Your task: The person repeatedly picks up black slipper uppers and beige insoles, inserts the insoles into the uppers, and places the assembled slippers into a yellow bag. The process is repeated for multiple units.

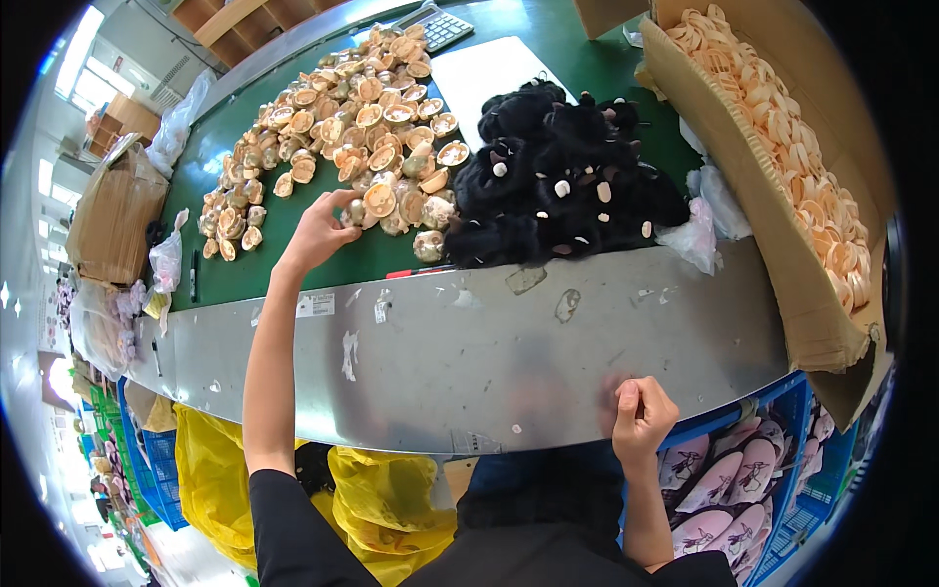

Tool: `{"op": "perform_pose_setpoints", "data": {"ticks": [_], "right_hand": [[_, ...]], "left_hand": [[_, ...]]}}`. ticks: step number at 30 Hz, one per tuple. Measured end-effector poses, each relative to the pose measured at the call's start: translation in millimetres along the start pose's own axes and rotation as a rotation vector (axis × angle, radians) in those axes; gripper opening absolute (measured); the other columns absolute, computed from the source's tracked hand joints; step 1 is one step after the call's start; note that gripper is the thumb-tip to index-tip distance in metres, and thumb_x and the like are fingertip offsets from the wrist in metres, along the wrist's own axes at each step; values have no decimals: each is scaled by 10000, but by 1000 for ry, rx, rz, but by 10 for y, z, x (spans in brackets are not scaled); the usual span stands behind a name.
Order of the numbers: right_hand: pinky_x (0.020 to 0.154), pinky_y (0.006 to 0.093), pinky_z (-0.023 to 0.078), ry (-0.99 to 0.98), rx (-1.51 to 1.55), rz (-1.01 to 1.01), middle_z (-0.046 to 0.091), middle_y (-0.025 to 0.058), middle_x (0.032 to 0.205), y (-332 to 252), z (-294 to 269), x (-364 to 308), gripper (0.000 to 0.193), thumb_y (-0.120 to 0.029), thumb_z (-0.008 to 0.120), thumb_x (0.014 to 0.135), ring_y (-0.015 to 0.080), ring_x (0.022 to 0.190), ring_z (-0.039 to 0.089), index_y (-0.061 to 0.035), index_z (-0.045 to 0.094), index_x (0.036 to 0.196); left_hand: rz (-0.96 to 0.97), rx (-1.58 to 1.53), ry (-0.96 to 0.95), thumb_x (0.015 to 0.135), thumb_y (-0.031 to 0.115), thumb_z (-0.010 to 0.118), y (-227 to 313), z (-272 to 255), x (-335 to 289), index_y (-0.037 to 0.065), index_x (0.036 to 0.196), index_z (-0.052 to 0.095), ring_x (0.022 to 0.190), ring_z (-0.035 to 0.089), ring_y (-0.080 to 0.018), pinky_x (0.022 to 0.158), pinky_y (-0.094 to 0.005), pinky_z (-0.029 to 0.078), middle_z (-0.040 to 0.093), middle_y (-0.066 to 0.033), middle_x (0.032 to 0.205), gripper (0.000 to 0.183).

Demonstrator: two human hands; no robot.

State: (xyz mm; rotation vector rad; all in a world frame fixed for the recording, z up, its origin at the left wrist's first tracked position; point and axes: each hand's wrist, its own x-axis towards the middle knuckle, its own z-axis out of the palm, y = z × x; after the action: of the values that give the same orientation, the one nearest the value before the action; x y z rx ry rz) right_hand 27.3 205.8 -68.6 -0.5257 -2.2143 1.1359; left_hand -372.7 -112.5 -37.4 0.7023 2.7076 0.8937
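Note:
My left hand (325, 231) reaches to the near edge of a heap of small rounded, cup-like pieces (370, 115) with beige rims, some with shiny, gold-toned backs. Its thumb and fingers close around one cup-like piece (354, 212), partly hidden by the fingertips. A single rounded piece (428, 246) lies just right of that hand. Above the metal table edge (440, 362), my right hand (643, 416) is curled with the fingers folded in; whether anything is inside cannot be seen. Black furry pieces (577, 176) with small white and pinkish spots are piled right of the heap.
A cardboard box (729, 166) of beige oval rings (782, 127) stands at the right. A white sheet (499, 64) and a calculator (435, 26) lie at the back of the green mat (279, 259). Below are yellow bags (391, 499) and a blue crate of pink slippers (719, 479).

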Motion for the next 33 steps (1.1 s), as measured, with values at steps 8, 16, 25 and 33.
{"op": "perform_pose_setpoints", "data": {"ticks": [8, 16, 25, 33], "right_hand": [[483, 280, 366, -52, 77, -1, 547, 62, 625, -53, -16, 24, 198, -93, 624, 933, 138, 511, 481, -1, 601, 760], [647, 298, 504, -210, 276, -167, 617, 117, 1034, -515, 316, 115, 464, -65, 660, 893, 170, 704, 583, -24, 549, 1341], [693, 284, 517, -277, 750, 324, 629, 109, 1020, -440, 314, 184, 378, -197, 661, 994, 143, 771, 588, -46, 528, 1314], [601, 239, 435, -173, 877, 351, 597, 37, 735, -301, 77, 158, 206, -174, 552, 1020, 101, 653, 573, 5, 651, 996]], "left_hand": [[-18, 146, 224, 833, 254, 804, 24, 109, -362, -10, 821, 563, 643, 524, -141, 594, -333, 449, 597, -78, 724, 357], [-11, -496, -131, 1056, 305, 573, 1677, 812, -1191, 14, 1093, 564, 637, 531, -85, 575, -255, 437, 573, -18, 749, 294], [198, -738, -205, 1051, 237, 531, 2359, 1024, -1498, -31, 1339, 483, 814, 702, -217, 731, -314, 544, 730, -132, 945, 397], [375, 318, 357, 747, 88, 782, 1478, 993, -471, 38, 1106, 650, 975, 616, -278, 853, -363, 507, 659, -120, 1016, 385]]}}
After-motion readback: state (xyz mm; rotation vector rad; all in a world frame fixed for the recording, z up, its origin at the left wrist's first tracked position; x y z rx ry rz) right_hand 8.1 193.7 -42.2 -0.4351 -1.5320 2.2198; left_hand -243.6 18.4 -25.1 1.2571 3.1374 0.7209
